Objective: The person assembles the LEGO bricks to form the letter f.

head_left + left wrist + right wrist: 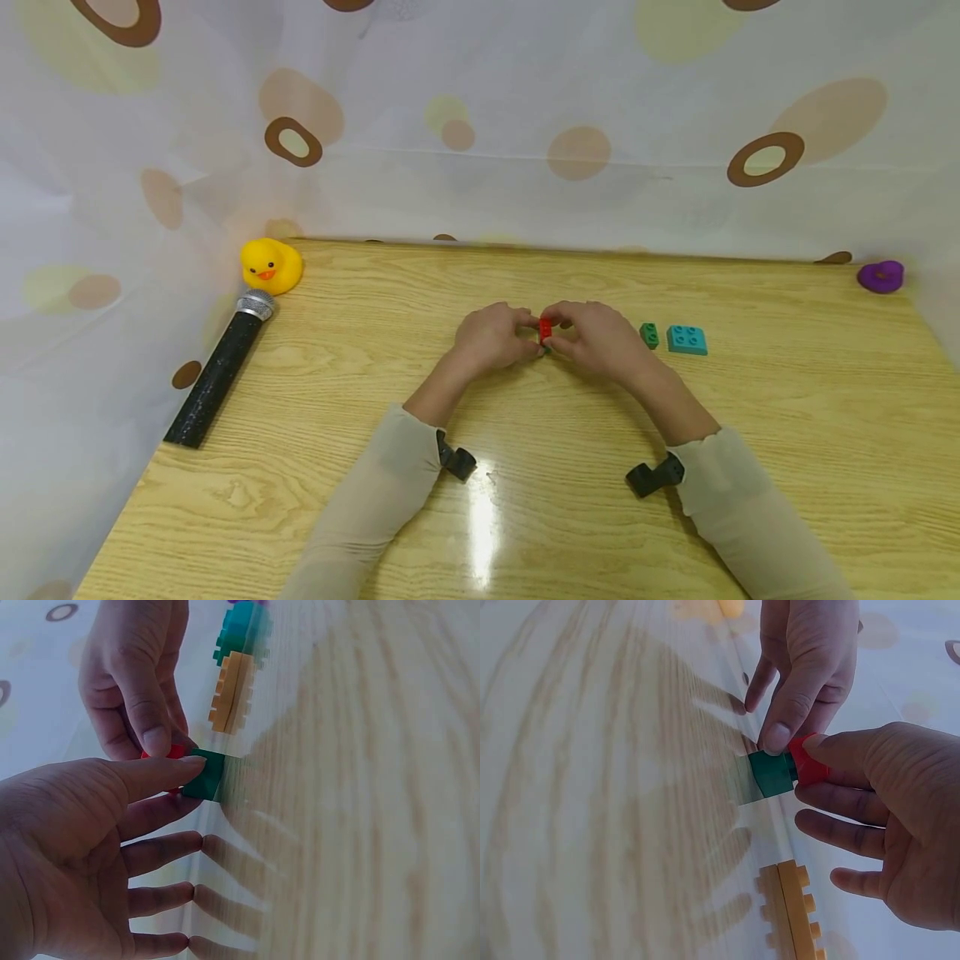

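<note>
At the middle of the wooden table (525, 517) my two hands meet around a small red brick (545, 331). In the wrist views the red brick (808, 761) sits against a dark green brick (771, 772) that touches the tabletop. My left hand (491, 337) pinches the green brick (204, 774) with its thumb on top, while its other fingers (161, 851) stretch out to the table. My right hand (600, 337) pinches the red brick (174, 751) between thumb and fingers (840, 825).
A green brick (649, 335) and a teal brick (687, 339) lie just right of my right hand. An orange brick (787, 907) lies near them, seen only in the wrist views. A yellow duck (271, 266) and black microphone (219, 371) sit far left, a purple piece (881, 276) far right. Curtain surrounds the table.
</note>
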A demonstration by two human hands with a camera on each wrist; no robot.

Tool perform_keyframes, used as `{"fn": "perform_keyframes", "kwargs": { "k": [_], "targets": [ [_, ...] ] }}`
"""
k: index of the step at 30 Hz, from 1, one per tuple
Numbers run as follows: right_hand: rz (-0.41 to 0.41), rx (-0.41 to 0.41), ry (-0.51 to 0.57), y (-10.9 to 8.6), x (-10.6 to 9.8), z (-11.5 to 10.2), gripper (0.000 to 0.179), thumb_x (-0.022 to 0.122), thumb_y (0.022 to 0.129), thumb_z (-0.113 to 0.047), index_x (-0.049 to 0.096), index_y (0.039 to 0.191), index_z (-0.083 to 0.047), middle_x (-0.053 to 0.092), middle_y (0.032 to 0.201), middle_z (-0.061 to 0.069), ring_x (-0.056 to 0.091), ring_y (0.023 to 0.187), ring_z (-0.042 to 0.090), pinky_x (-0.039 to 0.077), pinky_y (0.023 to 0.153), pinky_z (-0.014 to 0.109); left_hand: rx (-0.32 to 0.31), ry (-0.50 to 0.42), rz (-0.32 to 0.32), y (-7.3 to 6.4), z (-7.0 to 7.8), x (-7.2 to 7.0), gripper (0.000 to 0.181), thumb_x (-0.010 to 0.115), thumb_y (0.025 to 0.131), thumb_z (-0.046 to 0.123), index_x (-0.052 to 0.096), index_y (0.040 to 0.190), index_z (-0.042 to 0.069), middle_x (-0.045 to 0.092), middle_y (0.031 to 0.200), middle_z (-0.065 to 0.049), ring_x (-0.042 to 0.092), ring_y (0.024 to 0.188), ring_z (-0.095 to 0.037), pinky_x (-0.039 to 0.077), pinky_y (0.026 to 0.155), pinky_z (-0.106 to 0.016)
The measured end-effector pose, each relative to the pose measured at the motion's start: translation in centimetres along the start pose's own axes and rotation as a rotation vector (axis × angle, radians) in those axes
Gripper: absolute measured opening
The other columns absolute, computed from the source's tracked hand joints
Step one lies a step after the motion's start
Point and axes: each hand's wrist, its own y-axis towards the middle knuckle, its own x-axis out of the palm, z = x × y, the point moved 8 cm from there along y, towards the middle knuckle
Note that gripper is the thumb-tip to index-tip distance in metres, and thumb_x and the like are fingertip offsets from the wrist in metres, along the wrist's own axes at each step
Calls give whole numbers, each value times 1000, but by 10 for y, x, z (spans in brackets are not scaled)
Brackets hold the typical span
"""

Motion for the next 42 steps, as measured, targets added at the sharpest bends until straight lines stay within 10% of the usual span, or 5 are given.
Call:
{"fn": "perform_keyframes", "kwargs": {
  "k": [42],
  "targets": [
    [52,-11,-40,-4,-3,-8,33,71,97,-25,68,126,-9,75,116,11,69,107,32,37,114,57,25,32,13,-1,3,0,44,72,93,42,68,134,28,66,139,1,46,145,-30,50,103,-49]
  ]
}}
